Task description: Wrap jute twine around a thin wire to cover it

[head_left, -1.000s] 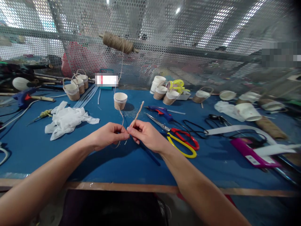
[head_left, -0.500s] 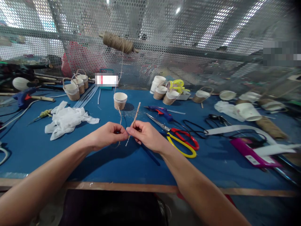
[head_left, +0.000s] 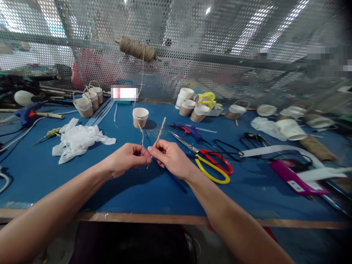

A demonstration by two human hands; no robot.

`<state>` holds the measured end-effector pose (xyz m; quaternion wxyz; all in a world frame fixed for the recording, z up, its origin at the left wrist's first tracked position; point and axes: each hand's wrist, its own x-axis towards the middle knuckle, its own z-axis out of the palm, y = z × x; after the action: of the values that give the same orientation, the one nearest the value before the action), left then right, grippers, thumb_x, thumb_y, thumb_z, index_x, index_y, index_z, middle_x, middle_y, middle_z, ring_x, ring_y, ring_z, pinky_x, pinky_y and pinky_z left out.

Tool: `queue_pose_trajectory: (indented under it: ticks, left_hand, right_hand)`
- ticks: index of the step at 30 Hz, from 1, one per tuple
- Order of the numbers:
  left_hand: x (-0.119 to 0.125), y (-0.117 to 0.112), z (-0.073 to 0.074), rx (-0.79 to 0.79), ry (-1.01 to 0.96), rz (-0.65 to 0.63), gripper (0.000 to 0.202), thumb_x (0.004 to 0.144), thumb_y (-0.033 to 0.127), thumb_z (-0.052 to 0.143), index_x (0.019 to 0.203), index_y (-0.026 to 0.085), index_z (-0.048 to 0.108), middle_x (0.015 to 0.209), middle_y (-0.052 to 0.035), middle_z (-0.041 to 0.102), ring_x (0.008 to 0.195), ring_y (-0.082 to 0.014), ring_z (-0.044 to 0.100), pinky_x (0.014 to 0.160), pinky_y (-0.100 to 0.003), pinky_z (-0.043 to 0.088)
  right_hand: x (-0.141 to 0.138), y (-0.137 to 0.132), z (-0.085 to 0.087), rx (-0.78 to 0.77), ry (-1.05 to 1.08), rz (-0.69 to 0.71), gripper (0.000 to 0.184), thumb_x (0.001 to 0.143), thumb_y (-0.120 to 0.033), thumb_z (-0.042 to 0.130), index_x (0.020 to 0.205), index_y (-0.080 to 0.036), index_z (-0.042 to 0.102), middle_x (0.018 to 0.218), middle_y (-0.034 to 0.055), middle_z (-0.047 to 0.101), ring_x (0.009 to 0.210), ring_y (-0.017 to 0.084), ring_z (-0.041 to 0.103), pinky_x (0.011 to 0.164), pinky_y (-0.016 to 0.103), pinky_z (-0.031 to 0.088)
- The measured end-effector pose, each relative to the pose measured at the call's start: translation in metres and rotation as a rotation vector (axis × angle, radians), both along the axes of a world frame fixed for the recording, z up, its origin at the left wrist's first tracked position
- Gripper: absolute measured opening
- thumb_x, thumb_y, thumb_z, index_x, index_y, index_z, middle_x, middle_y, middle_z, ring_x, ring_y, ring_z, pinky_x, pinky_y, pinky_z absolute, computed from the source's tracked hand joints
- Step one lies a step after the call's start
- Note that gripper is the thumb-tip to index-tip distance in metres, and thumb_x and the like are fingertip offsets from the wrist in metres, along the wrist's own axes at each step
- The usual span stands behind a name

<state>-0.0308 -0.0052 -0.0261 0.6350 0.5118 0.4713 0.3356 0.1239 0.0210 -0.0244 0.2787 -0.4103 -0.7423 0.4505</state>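
Note:
My left hand is closed in a pinch on jute twine, which comes down past the small paper cup. My right hand is closed around a thin, twine-wrapped stick whose upper end points up and away. The fingertips of both hands meet at the stick's lower end, where the fingers hide most of it. The cup, white inside with a brown band, stands upright just beyond my hands. A twine spool hangs on the mesh above, its strand running down behind the cup.
Right of my hands lie red-and-yellow scissors and a blue glue gun. White crumpled strips lie on the left. Handled little baskets stand at the back. A purple device sits at the right.
The twine near my left hand has shifted slightly right, its loose loop below the fingers no longer showing. The stick's tip has tilted slightly up and right.

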Motion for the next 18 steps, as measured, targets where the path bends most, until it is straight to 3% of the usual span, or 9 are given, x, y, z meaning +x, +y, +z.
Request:
queue_pose_trajectory:
  ticks: [18]
  left_hand:
    - [0.011,-0.002,-0.01,-0.022,-0.168,0.164,0.019,0.06,0.024,0.064,0.059,0.012,0.049,0.048,0.0069,0.043,0.038,-0.001,0.03,0.04,-0.019,0.017]
  right_hand:
    - [-0.002,0.002,-0.008,0.001,0.068,-0.073,0.03,0.077,-0.042,0.051,0.062,-0.017,0.041,0.045,-0.0066,0.04,0.039,0.006,0.037,0.04,0.02,0.029]
